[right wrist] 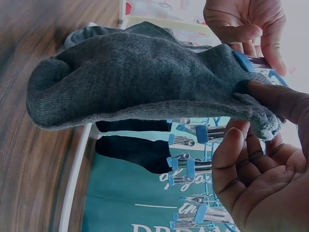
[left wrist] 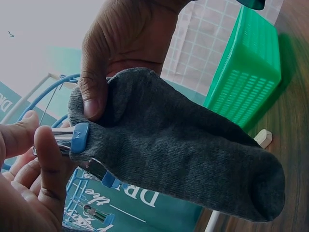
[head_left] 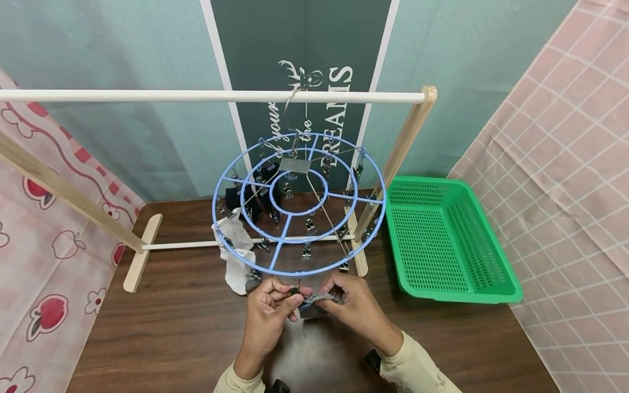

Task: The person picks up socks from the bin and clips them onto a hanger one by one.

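Note:
A dark grey sock [left wrist: 183, 145] hangs at the front edge of a round blue clip hanger [head_left: 301, 273]. My right hand [head_left: 356, 305] pinches its cuff between thumb and fingers. On the other side of the cuff, my left hand [head_left: 267, 308] pinches a metal clip with blue tips [left wrist: 80, 138]. These tips lie over the cuff's edge; whether they press fully on it I cannot tell. In the right wrist view the sock [right wrist: 135, 77] stretches sideways, toe away from the hands.
Light grey socks [head_left: 238, 275] and black socks [head_left: 270, 188] hang from the hanger's left side, among several clips. The hanger hooks over a white rod [head_left: 196, 96] on wooden posts. A green basket [head_left: 400, 262] stands at right on the brown table [head_left: 187, 338].

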`<state>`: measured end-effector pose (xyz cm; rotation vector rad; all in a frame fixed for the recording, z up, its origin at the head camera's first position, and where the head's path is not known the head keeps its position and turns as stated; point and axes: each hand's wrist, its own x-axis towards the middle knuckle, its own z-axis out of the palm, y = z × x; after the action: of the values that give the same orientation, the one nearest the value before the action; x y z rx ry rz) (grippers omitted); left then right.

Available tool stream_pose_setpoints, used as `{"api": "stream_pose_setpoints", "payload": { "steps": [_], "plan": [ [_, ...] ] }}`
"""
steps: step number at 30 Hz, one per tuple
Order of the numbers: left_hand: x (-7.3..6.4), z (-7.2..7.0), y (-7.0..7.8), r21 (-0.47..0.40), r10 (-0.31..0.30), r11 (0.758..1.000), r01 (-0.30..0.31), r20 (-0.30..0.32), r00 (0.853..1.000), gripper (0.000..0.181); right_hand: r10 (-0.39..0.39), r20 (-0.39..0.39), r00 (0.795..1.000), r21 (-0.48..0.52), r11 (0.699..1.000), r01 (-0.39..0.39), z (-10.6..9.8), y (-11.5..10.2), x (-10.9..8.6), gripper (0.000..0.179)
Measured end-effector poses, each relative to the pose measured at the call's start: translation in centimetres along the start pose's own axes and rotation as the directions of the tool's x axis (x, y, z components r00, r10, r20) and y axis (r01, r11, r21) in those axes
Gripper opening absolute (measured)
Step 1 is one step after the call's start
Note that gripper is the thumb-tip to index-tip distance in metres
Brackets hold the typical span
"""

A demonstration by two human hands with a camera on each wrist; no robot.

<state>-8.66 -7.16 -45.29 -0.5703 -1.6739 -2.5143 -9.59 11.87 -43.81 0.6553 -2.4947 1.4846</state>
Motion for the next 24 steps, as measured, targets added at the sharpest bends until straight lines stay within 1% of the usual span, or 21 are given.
{"api": "stream_pose_setpoints", "payload": {
  "steps": [8,15,18,24],
  "plan": [
    [-0.16,-0.05,0.03,0.033,-0.034,0.999,0.034,-0.01,0.999,0.022,-0.013,-0.005,1.0,0.015,1.0,0.013,0.24,0.2,-0.1,0.023],
    [-0.22,-0.07,-0.09,0.05,-0.021,0.999,0.022,-0.008,1.0,0.021,0.017,0.003,1.0,0.016,1.0,-0.017,0.16,0.11,-0.17,0.024],
    [-0.21,-0.09,-0.1,0.05,-0.019,0.999,0.019,-0.002,1.0,0.022,0.015,0.002,1.0,0.02,1.0,-0.015,0.2,0.19,-0.21,0.024],
    [-0.23,-0.15,-0.04,0.059,-0.035,0.998,0.035,0.005,0.999,0.022,0.022,0.003,1.0,0.025,0.999,-0.022,0.18,0.17,-0.33,0.024]
  ]
}}
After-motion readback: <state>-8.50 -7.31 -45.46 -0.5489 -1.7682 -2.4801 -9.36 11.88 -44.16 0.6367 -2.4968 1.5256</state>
